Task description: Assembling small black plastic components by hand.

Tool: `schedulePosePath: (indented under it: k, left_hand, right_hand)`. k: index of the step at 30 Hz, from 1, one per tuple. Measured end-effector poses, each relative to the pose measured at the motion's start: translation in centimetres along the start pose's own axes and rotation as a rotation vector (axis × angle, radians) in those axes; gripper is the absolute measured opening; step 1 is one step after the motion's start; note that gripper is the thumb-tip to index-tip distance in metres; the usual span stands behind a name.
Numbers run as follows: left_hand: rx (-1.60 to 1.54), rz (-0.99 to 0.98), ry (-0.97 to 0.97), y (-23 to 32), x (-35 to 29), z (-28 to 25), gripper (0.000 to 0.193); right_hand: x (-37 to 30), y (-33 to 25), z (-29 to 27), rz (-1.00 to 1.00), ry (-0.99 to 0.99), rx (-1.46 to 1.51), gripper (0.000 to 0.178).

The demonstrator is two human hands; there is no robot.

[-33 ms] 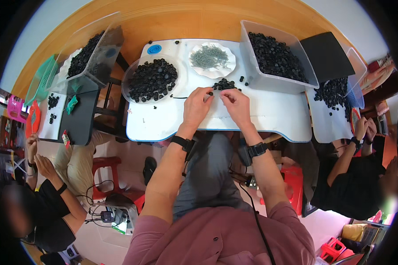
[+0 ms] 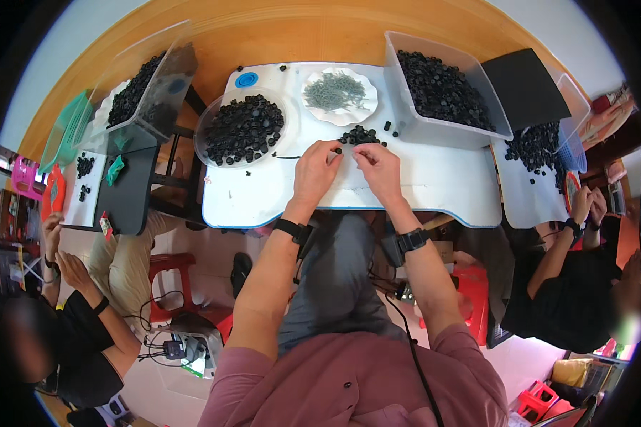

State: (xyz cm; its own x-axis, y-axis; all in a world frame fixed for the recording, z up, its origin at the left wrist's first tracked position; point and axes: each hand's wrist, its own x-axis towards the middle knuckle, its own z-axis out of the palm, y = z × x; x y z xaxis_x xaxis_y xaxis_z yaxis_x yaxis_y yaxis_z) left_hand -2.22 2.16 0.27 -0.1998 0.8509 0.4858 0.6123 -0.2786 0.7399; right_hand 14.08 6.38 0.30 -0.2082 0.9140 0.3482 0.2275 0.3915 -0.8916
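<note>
While the left hand (image 2: pixel 315 171) pinches 1 black piece (image 2: pixel 339 151) just off the near-left edge of the small black pile (image 2: pixel 361 135) on the worktop (image 2: pixel 441 178), the right hand (image 2: pixel 380 169) faces it from the pile's near-right edge — fingers narrow, whether holding anything I cannot tell. The piece's long axis is too small to read.

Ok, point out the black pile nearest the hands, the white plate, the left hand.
Black pile (image 2: pixel 361 134), head view: its middle.
White plate (image 2: pixel 340 118), head view: its near rim.
Left hand (image 2: pixel 314 169), head view: its back.
</note>
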Motion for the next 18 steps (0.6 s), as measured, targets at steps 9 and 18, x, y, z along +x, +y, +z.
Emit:
schedulePosePath:
  k: [9,18]
  left_hand:
    - [0.037,0.096,-0.059,0.11,-0.46,0.23,0.023]
    - [-0.033,0.079,-0.082,0.76,-0.43,0.35,0.022]
  right_hand:
    - [-0.47,-0.07,0.34,-0.078,0.006,-0.004,0.009]
    - [-0.34,0.06,-0.18,-0.106,-0.031,-0.067,0.010]
